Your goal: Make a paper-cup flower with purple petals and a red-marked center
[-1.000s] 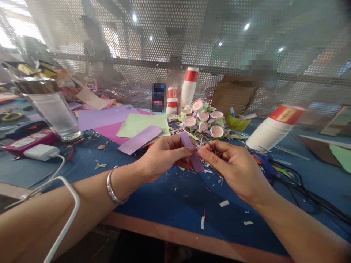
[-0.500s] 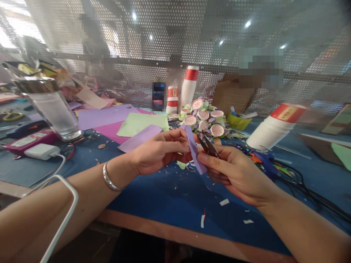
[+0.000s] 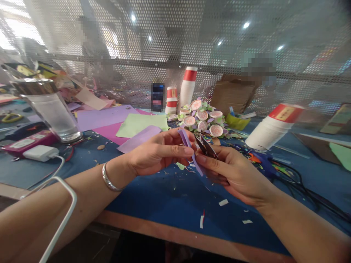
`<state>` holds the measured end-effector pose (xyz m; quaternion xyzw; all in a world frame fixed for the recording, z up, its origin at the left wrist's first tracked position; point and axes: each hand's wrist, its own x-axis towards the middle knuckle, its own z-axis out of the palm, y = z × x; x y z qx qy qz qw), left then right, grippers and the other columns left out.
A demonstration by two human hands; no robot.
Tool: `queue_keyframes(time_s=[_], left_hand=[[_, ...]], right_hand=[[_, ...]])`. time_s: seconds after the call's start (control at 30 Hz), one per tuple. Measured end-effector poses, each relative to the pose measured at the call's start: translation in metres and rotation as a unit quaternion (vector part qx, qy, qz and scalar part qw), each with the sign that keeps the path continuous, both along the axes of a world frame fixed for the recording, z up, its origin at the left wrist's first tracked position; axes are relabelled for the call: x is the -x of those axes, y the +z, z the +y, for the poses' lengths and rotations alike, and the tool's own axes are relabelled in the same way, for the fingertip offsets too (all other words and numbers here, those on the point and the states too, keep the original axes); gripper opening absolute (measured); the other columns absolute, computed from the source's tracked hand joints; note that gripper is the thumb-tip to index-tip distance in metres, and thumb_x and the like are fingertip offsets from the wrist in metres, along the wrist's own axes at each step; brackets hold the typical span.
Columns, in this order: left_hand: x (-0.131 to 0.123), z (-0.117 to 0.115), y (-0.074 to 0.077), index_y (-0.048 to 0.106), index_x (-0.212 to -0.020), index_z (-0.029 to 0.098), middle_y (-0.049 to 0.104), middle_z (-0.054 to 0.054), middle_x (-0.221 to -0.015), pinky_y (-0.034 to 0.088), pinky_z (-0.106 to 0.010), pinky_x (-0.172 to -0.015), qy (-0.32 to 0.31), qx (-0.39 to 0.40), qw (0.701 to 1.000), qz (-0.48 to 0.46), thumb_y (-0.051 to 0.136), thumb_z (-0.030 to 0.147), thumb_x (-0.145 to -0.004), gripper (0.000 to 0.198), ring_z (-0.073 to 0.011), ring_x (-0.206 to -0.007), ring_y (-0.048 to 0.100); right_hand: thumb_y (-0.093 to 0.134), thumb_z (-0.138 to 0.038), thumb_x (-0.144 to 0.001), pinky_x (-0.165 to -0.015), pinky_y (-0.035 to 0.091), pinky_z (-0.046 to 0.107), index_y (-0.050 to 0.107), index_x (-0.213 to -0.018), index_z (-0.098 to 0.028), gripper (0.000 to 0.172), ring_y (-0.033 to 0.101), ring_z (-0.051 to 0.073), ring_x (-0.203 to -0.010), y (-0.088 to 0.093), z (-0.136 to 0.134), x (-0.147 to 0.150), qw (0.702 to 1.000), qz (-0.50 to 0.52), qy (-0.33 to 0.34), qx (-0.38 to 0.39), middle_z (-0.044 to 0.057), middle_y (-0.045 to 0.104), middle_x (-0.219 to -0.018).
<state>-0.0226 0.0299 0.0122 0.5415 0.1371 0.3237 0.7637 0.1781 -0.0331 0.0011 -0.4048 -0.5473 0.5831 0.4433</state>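
Note:
Between my hands is a narrow folded strip of purple paper (image 3: 187, 140), tilted over the blue table. My left hand (image 3: 161, 151) pinches it, thumb on the near side. In my right hand (image 3: 227, 170) I hold dark scissors (image 3: 206, 148), blades pointing up and left; my right thumb and fingers also touch the strip's lower part. The scissors' handles are mostly hidden by my fingers. Just beyond my hands stands a cluster of round paper-cup pieces (image 3: 202, 116) with green and purple paper bits around them.
Purple paper (image 3: 106, 116) and a green sheet (image 3: 141, 125) lie at left, near a glass tumbler (image 3: 56, 113) and a power strip (image 3: 30, 142). Paper cup stacks (image 3: 271, 128) stand at right and back. A blue glue gun (image 3: 264, 164) trails black cables. A white cable (image 3: 70, 204) crosses my left forearm.
My left thumb has slid right, further over the purple strip, and the strip has turned more edge-on. The scissors have barely shifted in my right hand.

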Motion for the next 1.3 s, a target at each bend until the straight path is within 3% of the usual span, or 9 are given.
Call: queue_keyframes(time_s=[0.17, 0.33, 0.53, 0.77, 0.93, 1.3], left_hand=[[-0.005, 0.003, -0.005, 0.068, -0.076, 0.012, 0.067, 0.002, -0.067, 0.048, -0.015, -0.056, 0.06, -0.046, 0.997, 0.019, 0.083, 0.016, -0.078, 0.016, -0.0052, -0.058, 0.061], [-0.005, 0.004, -0.007, 0.067, -0.081, 0.011, 0.072, 0.0, -0.074, 0.053, -0.018, -0.064, 0.091, -0.034, 0.995, 0.037, 0.085, 0.016, -0.076, 0.019, -0.0081, -0.067, 0.067], [-0.004, -0.002, -0.006, 0.066, -0.086, 0.012, 0.074, -0.002, -0.075, 0.057, -0.021, -0.068, 0.074, -0.01, 0.996, 0.053, 0.084, 0.02, -0.079, 0.021, -0.0111, -0.068, 0.072], [-0.009, -0.006, -0.011, 0.068, -0.086, 0.011, 0.075, -0.002, -0.076, 0.057, -0.02, -0.069, 0.047, 0.016, 0.998, 0.049, 0.087, 0.022, -0.076, 0.024, -0.0104, -0.069, 0.072], [-0.01, -0.005, -0.012, 0.068, -0.081, 0.011, 0.074, -0.002, -0.072, 0.058, -0.019, -0.065, 0.068, 0.036, 0.996, 0.035, 0.091, 0.024, -0.071, 0.028, -0.0104, -0.066, 0.072], [-0.011, -0.006, -0.014, 0.068, -0.078, 0.01, 0.074, -0.002, -0.072, 0.058, -0.017, -0.066, 0.042, 0.062, 0.996, 0.041, 0.088, 0.018, -0.074, 0.021, -0.0096, -0.067, 0.073]], right_hand=[[0.073, -0.053, -0.089, -0.044, 0.013, 0.026, 0.063, -0.081, -0.02, 0.036, 0.022, 0.007, -0.051, -0.002, 0.002, -0.002, 0.995, -0.051, -0.051, -0.067, -0.008, 0.035, -0.061], [0.064, -0.064, -0.092, -0.046, 0.015, 0.029, 0.065, -0.086, -0.021, 0.043, 0.025, 0.009, -0.052, -0.002, 0.002, -0.005, 0.978, -0.135, -0.095, -0.125, -0.007, 0.036, -0.061], [0.067, -0.057, -0.092, -0.046, 0.026, 0.027, 0.069, -0.086, -0.021, 0.037, 0.036, 0.01, -0.054, 0.004, -0.003, 0.002, 0.949, -0.225, -0.105, -0.195, -0.004, 0.049, -0.063], [0.065, -0.056, -0.094, -0.052, 0.037, 0.026, 0.07, -0.086, -0.02, 0.037, 0.049, 0.011, -0.06, 0.003, -0.004, -0.001, 0.933, -0.27, -0.113, -0.21, -0.001, 0.061, -0.071], [0.067, -0.053, -0.093, -0.048, 0.033, 0.026, 0.07, -0.083, -0.021, 0.034, 0.044, 0.01, -0.055, 0.005, -0.003, 0.001, 0.927, -0.279, -0.11, -0.226, -0.003, 0.056, -0.065], [0.061, -0.047, -0.097, -0.046, 0.031, 0.026, 0.065, -0.072, -0.021, 0.036, 0.041, 0.01, -0.052, 0.008, -0.006, 0.002, 0.902, -0.318, -0.128, -0.263, -0.003, 0.052, -0.059]])
